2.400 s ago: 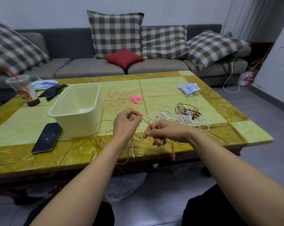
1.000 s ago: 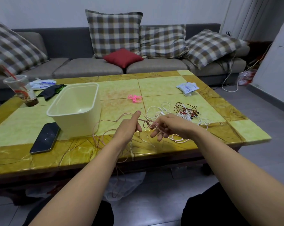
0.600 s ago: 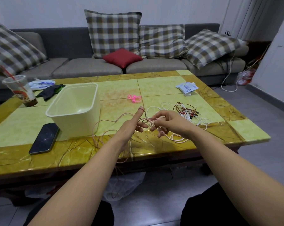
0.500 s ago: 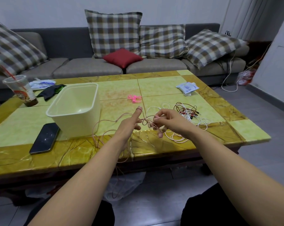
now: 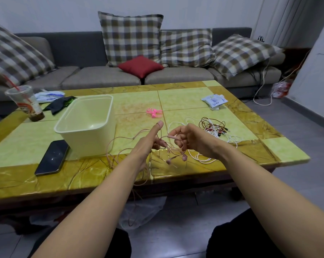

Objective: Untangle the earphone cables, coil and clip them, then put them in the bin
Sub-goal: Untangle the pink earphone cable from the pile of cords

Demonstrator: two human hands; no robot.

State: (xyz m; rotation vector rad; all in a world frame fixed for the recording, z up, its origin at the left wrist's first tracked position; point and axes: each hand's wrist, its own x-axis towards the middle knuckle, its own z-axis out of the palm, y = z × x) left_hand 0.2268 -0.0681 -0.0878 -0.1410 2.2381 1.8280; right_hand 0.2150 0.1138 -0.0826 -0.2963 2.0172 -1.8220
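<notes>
Left hand (image 5: 150,143): lower fingers curled round thin pink earphone cable (image 5: 184,158), one digit straight. Right hand (image 5: 194,140) pinches same cable. Cream rectangular plastic bin (image 5: 94,144) at 9 o'clock of hands.

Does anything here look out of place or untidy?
Yes. The pink earphone cable hangs over the table's front edge toward the floor, and a tangled heap of white and red cables lies on the right.
</notes>
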